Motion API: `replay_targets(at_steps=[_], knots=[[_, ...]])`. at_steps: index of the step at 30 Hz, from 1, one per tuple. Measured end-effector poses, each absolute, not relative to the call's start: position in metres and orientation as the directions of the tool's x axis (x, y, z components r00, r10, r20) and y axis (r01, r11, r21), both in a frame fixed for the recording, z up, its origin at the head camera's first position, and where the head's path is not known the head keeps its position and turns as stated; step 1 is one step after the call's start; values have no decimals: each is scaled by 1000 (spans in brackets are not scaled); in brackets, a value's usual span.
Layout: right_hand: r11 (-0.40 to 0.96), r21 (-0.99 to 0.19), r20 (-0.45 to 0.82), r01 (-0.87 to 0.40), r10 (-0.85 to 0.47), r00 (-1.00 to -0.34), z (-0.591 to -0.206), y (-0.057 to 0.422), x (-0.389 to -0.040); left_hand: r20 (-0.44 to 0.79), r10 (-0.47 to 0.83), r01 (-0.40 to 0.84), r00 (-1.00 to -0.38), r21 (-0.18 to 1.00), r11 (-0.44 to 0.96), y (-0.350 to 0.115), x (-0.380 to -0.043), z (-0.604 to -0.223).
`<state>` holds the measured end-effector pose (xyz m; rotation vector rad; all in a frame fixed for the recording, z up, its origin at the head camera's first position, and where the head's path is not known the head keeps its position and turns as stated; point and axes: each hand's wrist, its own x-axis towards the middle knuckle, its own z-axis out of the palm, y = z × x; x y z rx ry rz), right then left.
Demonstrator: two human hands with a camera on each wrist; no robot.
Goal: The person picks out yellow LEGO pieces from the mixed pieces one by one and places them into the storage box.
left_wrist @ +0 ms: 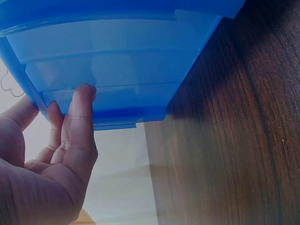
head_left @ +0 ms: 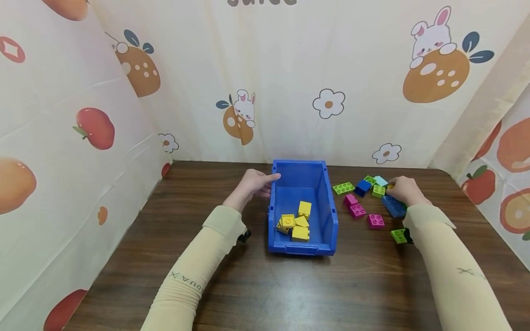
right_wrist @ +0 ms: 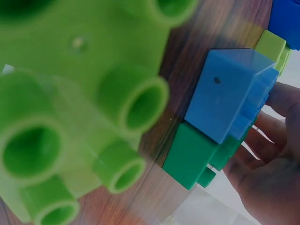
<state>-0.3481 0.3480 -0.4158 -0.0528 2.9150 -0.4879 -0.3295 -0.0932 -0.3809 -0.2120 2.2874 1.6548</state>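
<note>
My left hand [head_left: 253,183] grips the left rim of a blue storage bin [head_left: 295,196], thumb over the edge and fingers along the outer wall, as the left wrist view shows. Inside the bin lie several yellow building bricks [head_left: 300,234]. At the right, my right hand [head_left: 406,190] reaches down into loose bricks, its fingertips right at a yellow-orange brick [head_left: 390,187]. I cannot tell whether it pinches that brick. In the right wrist view the fingertips are hidden behind a blue brick [right_wrist: 225,91] and a green brick [right_wrist: 190,154].
Pink bricks [head_left: 376,221], a lime flat brick [head_left: 343,188], a dark blue brick [head_left: 362,188] and a pale blue brick [head_left: 380,181] lie between bin and right hand. A lime brick [head_left: 399,236] sits by the right wrist. A printed curtain [head_left: 285,124] hangs behind the wooden table [head_left: 232,294].
</note>
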Motion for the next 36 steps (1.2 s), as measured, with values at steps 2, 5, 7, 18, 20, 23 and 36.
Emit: replay_targets(at_steps=[2,5,7,18,20,23,36], knots=[[944,-329,-170,-1,-61,-984,-416,348,-348,-332,60,-296,-941,899,323,-93,-329,-381],[943,-334,-160,2,-54,-986,-418,349,-349,-330,60,-293,-942,898,329,-93,-329,-381],[942,-335,-147,4,-48,-988,-420,350,-349,-330,60,-293,-942,898,327,-94,-329,-380],[945,-327,-122,-6,-48,-991,-418,349,-350,-332,62,-294,-941,896,332,-93,-329,-379],[945,-327,-116,-11,-51,-992,-418,349,-350,-333,64,-294,-941,896,332,-92,-329,-379],[945,-325,-101,-25,-61,-993,-418,349,-350,-336,64,-298,-940,897,327,-92,-330,-379],[940,-329,-69,-85,-114,-991,-400,342,-349,-339,58,-303,-939,896,325,-93,-330,-381]])
